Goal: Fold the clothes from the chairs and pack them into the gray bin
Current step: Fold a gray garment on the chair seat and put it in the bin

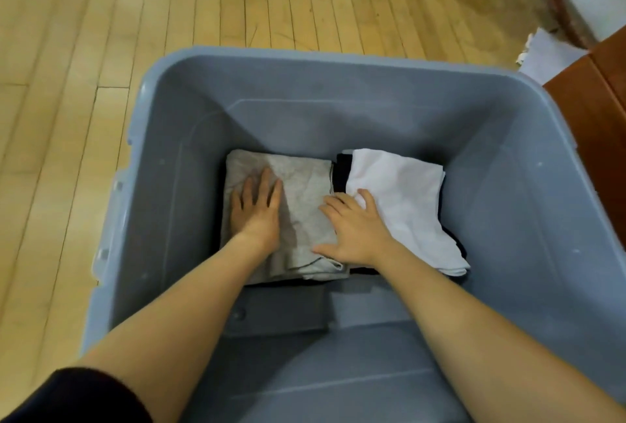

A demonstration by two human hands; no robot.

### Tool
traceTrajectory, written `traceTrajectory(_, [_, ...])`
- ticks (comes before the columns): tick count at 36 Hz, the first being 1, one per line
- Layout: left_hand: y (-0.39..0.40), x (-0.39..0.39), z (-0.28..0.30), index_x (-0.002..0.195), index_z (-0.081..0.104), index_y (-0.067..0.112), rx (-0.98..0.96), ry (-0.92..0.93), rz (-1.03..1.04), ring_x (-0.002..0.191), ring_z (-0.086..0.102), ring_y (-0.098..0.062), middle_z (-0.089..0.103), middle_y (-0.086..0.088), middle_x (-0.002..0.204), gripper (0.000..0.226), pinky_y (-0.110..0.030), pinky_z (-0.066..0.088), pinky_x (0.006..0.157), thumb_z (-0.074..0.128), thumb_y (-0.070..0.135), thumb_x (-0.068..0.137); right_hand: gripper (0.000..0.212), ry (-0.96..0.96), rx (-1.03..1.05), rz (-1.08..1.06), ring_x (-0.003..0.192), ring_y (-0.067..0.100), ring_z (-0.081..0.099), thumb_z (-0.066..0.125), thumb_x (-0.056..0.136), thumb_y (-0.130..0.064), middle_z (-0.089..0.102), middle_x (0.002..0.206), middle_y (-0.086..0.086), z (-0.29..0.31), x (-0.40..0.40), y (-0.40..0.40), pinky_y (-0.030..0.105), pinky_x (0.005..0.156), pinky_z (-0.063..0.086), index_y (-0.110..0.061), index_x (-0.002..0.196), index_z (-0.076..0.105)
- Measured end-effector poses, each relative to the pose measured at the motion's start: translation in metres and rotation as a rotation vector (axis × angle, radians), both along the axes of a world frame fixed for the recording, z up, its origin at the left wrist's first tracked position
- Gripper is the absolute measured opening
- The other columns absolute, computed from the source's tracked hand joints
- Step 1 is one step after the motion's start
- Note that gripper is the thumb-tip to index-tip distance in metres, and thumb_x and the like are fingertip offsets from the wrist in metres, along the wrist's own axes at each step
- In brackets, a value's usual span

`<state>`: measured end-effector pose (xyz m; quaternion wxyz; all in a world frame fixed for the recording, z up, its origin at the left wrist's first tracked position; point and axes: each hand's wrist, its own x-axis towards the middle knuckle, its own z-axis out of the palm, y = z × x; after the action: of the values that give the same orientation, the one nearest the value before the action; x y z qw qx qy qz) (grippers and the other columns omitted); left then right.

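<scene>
Two bare hands are down inside the big gray plastic bin (pixel 338 83), which sits on a light wooden plank floor (pixel 67 49). The left hand (pixel 256 209) lies flat, fingers straight and together, palm pressing on a folded light gray cotton garment (pixel 301 185) at the bottom of the bin, roughly 9 o'clock from the bin's middle. The right hand (pixel 352 229) is spread open too, fingers relaxed and a bit splayed, resting across the right edge of that gray garment, with its fingertips touching a folded white cloth garment (pixel 399 199) lying just beside it at about 3 o'clock. Neither hand grips anything, they're just pressing down.

Between and under the two folded pieces you can see a bit of a dark, near-black fabric (pixel 339 175); can't tell what it is.

Outside the bin, at about 2 o'clock, there's reddish-brown wooden furniture (pixel 596 111) and something white and crumpled (pixel 545 53) on the floor beside it. A black sleeve (pixel 78 395) shows on the left arm at 7 o'clock.
</scene>
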<state>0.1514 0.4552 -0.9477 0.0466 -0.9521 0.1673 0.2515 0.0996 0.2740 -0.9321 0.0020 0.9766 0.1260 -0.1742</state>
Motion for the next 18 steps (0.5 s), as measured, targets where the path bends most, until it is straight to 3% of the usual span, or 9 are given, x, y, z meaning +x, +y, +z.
traceTrajectory(3, [0.001,0.006,-0.003,0.149,-0.018,0.022,0.014,0.0,0.004,0.145,-0.014,-0.031,-0.03,-0.003,0.153,0.094,-0.043,-0.002,0.117,0.056,0.023,0.091,0.102,0.155,-0.057,-0.017,0.147,0.016,-0.001,0.043,0.076,-0.079,0.002,0.16,0.0,0.008,0.0,-0.005,0.047,0.112,-0.017,-0.017,0.152,0.015])
traceTrajectory(8, [0.001,0.005,-0.004,0.149,-0.018,0.022,0.017,-0.017,-0.007,0.144,-0.014,-0.031,-0.03,-0.004,0.153,0.098,-0.044,0.0,0.116,0.061,0.029,0.09,0.108,0.215,-0.167,-0.015,0.147,0.018,-0.011,0.041,0.075,-0.082,-0.009,0.16,0.002,0.0,0.003,0.004,0.051,0.11,-0.02,-0.017,0.153,0.004])
traceTrajectory(11, [-0.004,0.001,0.002,0.15,-0.013,0.018,0.01,-0.017,-0.015,0.145,-0.009,-0.034,-0.027,-0.006,0.155,0.088,-0.045,0.007,0.117,0.054,0.019,0.092,0.103,0.216,-0.167,-0.041,0.147,0.021,-0.01,0.045,0.077,-0.077,-0.005,0.16,0.002,-0.005,0.003,0.014,0.052,0.11,-0.019,-0.017,0.153,0.008])
traceTrajectory(14, [-0.006,0.0,0.011,0.151,-0.003,0.016,-0.033,-0.006,0.01,0.144,0.003,-0.035,-0.018,-0.007,0.157,0.078,-0.045,0.015,0.115,0.048,0.012,0.092,0.087,0.167,-0.039,-0.105,0.147,0.019,-0.003,0.051,0.082,-0.067,0.003,0.16,-0.002,0.0,0.003,0.013,0.051,0.112,-0.013,-0.02,0.149,0.023])
traceTrajectory(18, [-0.013,-0.007,0.028,0.147,0.018,0.011,-0.161,-0.024,0.082,0.135,0.026,-0.034,0.017,-0.011,0.154,0.059,-0.043,0.025,0.109,0.043,0.013,0.093,0.057,0.047,0.177,-0.26,0.142,0.015,0.015,0.053,0.091,-0.044,0.02,0.156,-0.005,0.015,-0.004,0.005,0.04,0.111,0.005,-0.023,0.142,0.037])
